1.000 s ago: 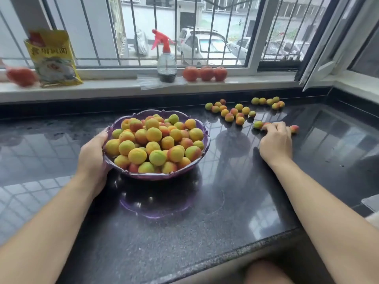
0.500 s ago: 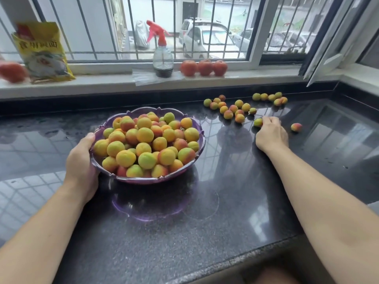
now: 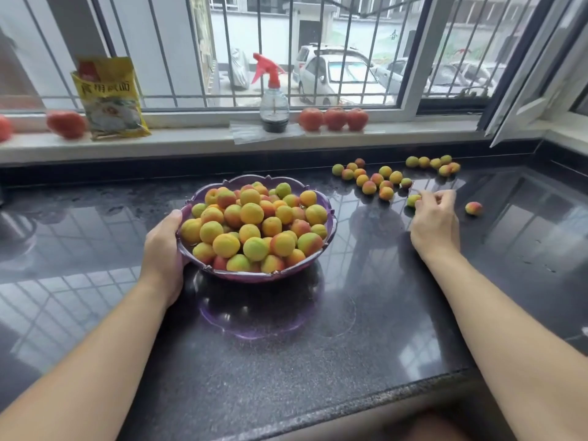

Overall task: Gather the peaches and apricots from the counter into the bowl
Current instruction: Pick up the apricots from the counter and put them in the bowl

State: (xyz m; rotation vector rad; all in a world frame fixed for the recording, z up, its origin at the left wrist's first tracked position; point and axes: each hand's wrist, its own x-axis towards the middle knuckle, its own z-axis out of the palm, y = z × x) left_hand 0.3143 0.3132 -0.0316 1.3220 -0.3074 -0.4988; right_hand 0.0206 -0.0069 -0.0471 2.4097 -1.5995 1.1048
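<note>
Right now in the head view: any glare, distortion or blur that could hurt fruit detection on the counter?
Head view: the glossy dark counter mirrors the window grid, with bright patches at left and beside the bowl; wide-angle bending bows the window bars and frame edges; the loose fruit looks slightly soft; the right hand and left hand are fairly sharp, evenly daylit.
</note>
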